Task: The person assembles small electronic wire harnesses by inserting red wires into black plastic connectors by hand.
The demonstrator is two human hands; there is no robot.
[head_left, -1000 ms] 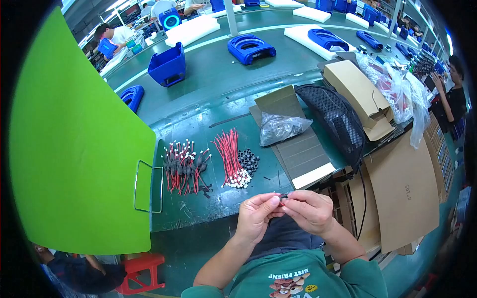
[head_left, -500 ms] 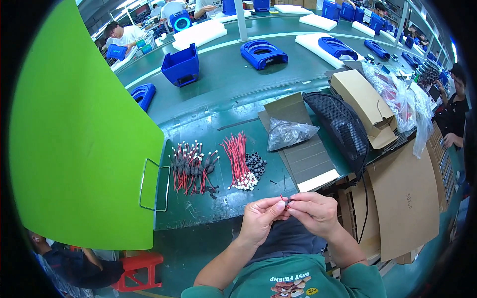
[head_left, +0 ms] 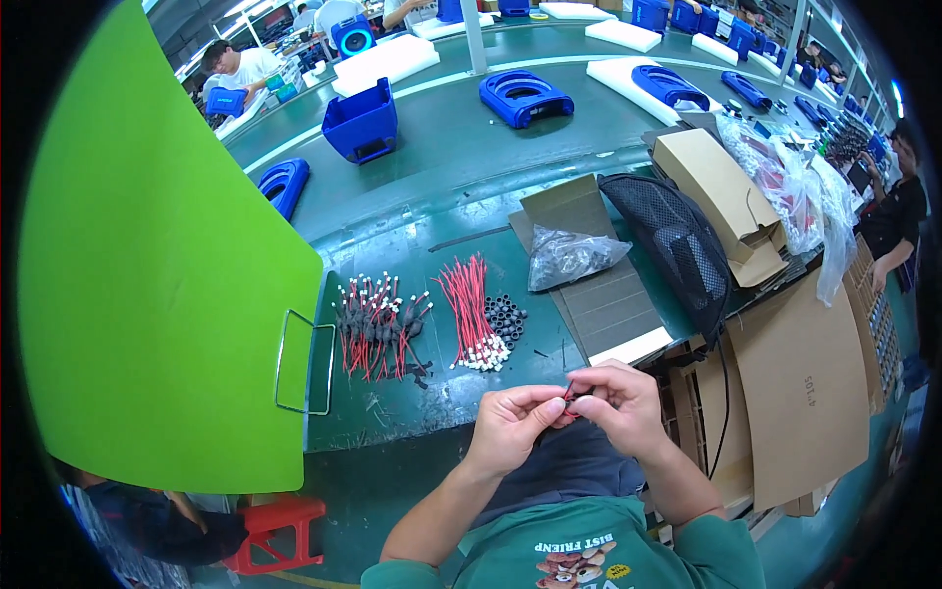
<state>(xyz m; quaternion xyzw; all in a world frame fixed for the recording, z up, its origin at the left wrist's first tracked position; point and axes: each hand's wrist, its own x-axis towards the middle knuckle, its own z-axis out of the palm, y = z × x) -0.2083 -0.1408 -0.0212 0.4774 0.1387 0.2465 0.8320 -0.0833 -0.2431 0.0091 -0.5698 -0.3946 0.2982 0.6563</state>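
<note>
In front of my chest, both hands are closed on one small red and black wire lead [head_left: 570, 397]. My left hand [head_left: 512, 427] pinches it between thumb and fingertips. My right hand [head_left: 628, 410] grips the dark end, its thumb and forefinger bent round it; fingers partly cover this piece. On the bench ahead lies a row of red wires [head_left: 468, 294] with white connectors at their near ends. Small black ring-shaped caps [head_left: 506, 320] are heaped beside them. Farther left sits a pile of wire leads with black lumps [head_left: 375, 324] and white connectors.
A clear plastic bag [head_left: 572, 259] rests on flattened cardboard [head_left: 616, 312]. Right of it are a black mesh bag [head_left: 677, 250] and cardboard boxes [head_left: 713, 187]. A green panel [head_left: 167, 275] stands at the left. Blue plastic housings [head_left: 527, 97] line the conveyor beyond; co-workers are nearby.
My right fingers have shifted and lifted slightly around the lead, and more of its dark wire shows. My left hand keeps its pinch. At the far right a co-worker's arm has moved.
</note>
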